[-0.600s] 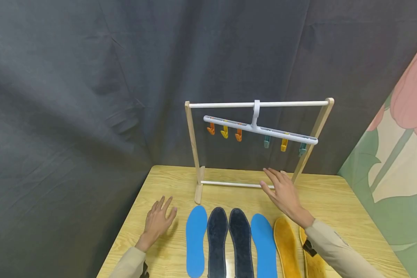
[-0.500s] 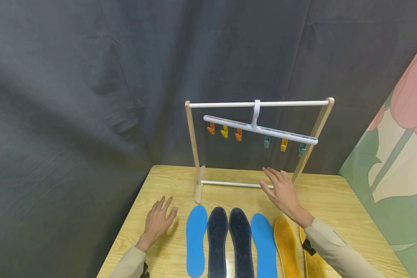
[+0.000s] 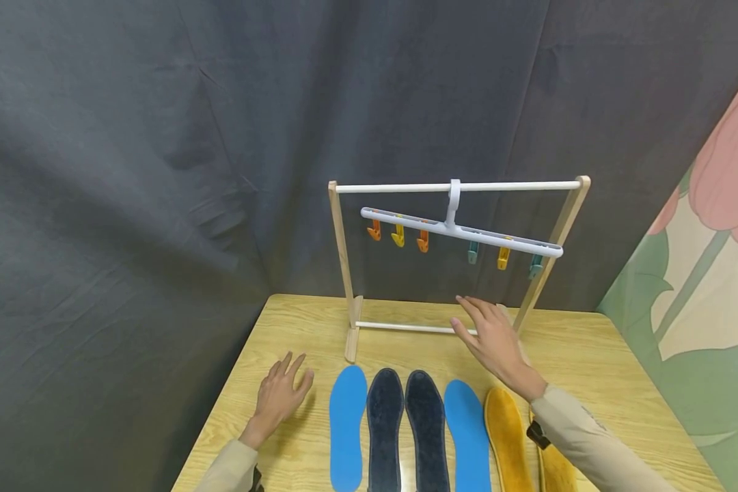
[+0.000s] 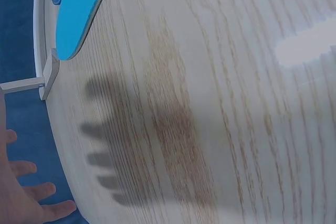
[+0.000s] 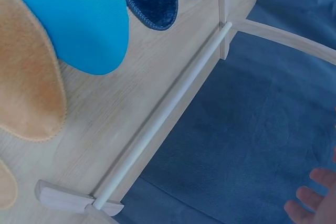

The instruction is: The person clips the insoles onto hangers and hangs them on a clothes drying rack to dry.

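My left hand [image 3: 279, 393] hovers over the table left of the blue insole [image 3: 348, 427], fingers spread and holding nothing; its shadow falls on the wood in the left wrist view. My right hand [image 3: 494, 342] is above the table before the rack's lower white rod [image 3: 406, 326], fingers extended, nothing in them. Two dark insoles [image 3: 385, 430] lie side by side in the middle of the row. To their right are a second blue insole [image 3: 467, 437] and two tan insoles [image 3: 508, 441], the outer one partly covered by my right sleeve.
A wooden rack [image 3: 342, 253] stands at the back of the table [image 3: 615, 383]. From its top rod [image 3: 393, 188] hangs a white hanger [image 3: 492, 236], tilted down to the right, with several coloured clips such as an orange clip [image 3: 374, 231]. A dark curtain [image 3: 160, 205] is behind.
My right hand has moved slightly to the left. The left hand and the insoles stay where they were; the whole head view shifts a little.
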Motion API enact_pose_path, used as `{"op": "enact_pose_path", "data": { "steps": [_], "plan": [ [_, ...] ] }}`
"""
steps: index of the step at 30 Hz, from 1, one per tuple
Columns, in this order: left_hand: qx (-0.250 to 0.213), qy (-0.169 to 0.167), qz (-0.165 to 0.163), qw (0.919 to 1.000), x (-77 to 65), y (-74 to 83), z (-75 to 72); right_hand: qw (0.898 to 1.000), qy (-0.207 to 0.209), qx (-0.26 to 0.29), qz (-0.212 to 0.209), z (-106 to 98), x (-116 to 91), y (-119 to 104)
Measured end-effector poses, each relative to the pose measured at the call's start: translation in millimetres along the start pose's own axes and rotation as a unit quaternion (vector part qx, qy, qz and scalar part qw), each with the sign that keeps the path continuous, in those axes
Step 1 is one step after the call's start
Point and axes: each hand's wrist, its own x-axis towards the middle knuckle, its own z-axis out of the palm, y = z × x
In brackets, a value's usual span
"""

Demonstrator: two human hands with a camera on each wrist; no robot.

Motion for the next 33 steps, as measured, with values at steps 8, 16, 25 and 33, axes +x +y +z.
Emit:
{"op": "enact_pose_path", "data": {
  "steps": [8, 16, 25, 33],
  "plan": [
    [-0.011, 0.006, 0.009, 0.9999, -2.9, 2.2, 5.3, 1.000, -0.005, 0.014, 0.009, 2.4, 5.6, -3.6],
    [-0.004, 0.032, 0.027, 0.9991, -5.8, 3.8, 10.0, 0.999, -0.028, 0.019, 0.029, 2.9, 10.4, -8.8],
    [-0.009, 0.019, 0.018, 0.9996, -7.7, 4.1, 12.7, 0.999, -0.029, 0.015, 0.016, 5.6, 17.8, -13.7],
    [-0.022, 0.014, 0.014, 0.9996, -6.5, 9.6, 16.3, 1.000, -0.012, 0.016, 0.004, 7.6, 31.6, -20.3]
  ]
}}
